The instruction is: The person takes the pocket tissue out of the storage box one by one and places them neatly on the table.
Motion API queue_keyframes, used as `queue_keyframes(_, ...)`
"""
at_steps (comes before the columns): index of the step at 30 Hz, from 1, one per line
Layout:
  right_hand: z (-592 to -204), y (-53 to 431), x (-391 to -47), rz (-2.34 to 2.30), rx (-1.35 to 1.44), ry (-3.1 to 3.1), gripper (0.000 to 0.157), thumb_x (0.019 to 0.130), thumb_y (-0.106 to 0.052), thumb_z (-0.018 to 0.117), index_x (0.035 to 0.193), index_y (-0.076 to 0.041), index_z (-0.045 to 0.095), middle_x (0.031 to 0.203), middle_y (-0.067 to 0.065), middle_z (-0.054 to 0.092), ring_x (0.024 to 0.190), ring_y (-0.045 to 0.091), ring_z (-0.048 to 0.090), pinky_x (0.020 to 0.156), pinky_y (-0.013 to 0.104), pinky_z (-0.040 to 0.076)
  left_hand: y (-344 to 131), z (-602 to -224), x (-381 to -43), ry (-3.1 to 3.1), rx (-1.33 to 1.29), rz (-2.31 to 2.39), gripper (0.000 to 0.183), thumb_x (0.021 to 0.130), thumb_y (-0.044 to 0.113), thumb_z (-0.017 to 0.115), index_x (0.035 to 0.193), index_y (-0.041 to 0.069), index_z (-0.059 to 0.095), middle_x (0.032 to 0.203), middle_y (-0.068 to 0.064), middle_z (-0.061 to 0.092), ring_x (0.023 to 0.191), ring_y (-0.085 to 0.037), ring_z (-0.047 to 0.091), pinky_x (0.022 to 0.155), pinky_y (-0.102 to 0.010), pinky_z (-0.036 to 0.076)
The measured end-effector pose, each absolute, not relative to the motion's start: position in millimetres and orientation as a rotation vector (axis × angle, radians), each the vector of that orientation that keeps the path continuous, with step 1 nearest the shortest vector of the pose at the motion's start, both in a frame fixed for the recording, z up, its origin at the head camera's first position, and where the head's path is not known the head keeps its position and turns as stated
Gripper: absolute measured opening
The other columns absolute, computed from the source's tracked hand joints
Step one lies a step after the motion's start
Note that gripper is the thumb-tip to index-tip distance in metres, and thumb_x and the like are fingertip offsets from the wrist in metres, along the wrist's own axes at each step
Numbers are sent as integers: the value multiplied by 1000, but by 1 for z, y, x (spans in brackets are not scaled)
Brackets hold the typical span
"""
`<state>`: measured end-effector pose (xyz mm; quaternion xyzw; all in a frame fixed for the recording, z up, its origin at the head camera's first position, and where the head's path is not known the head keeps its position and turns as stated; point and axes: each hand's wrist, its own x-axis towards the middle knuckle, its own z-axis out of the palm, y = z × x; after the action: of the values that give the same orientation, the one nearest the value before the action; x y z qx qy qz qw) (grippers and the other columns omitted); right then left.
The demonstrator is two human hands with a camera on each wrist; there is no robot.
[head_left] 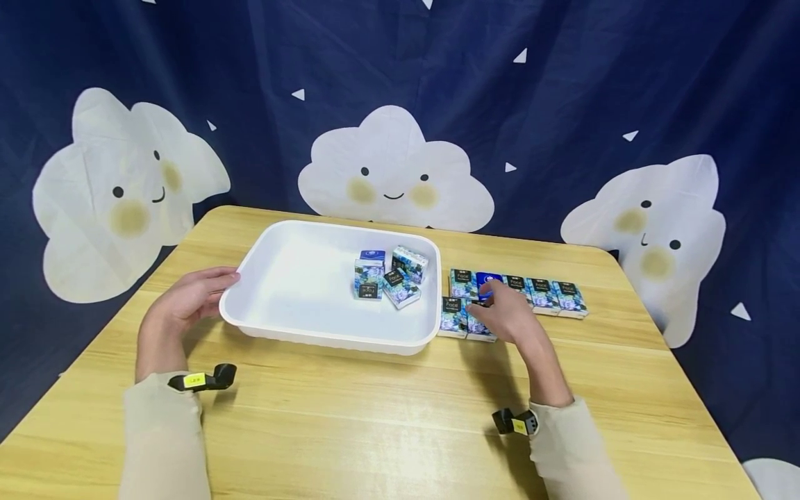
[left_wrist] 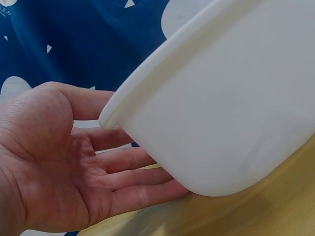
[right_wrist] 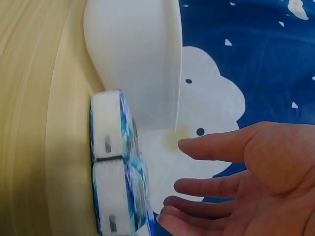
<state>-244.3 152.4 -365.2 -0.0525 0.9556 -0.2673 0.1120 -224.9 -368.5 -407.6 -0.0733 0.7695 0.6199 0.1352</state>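
A white plastic tray (head_left: 300, 333) stands on the table, with several small blue floral tissue packs (head_left: 401, 287) lying loosely in its right part. At its left end my left hand (head_left: 190, 298) holds the rim. Its thumb lies at the rim and the other fingers extend under it along the outer wall (left_wrist: 206, 123). My right hand (head_left: 507, 311) hovers over tissue packs set in two rows right of the tray, its fingers loosely bent and nothing between them. It partly covers a dark blue pack (head_left: 489, 281). Two packs' white sides (right_wrist: 107, 130) show in the right wrist view.
The wooden table (head_left: 325, 430) extends in front of the tray. The back row of packs (head_left: 567, 298) runs rightward, and the front row (head_left: 453, 318) sits close to the tray's right wall. Behind the table hangs a dark blue curtain (head_left: 262, 62) with cloud prints.
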Motion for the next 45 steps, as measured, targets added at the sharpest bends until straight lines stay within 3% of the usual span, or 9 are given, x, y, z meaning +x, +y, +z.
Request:
queue_keyframes(17, -359, 94, -242, -925, -115, 2806, 54, 99, -36, 65, 142, -6, 52, 121, 17, 66, 100, 29, 64, 80, 41, 55, -371, -411, -227, 2225, -211, 1783, 74, 105, 35, 57, 156, -7, 24, 98, 24, 67, 90, 1, 68, 81, -22, 58)
queue_keyframes(29, -361, 64, -240, -929, -147, 2962, 57, 96, -28, 68, 144, -2, 51, 139, 23, 57, 134, 38, 49, 109, 52, 46, -368, -407, -225, 2230, -205, 1784, 73, 105, 36, 57, 155, -7, 26, 99, 23, 67, 92, 0, 68, 82, -21, 58)
queue_keyframes(45, -368, 39, -236, -962, -250, 2924, 54, 96, -26, 70, 142, -3, 54, 141, 18, 58, 131, 37, 55, 108, 51, 47, -369, -409, -226, 2223, -212, 1798, 71, 105, 35, 57, 155, -6, 26, 98, 23, 68, 89, -1, 69, 80, -22, 58)
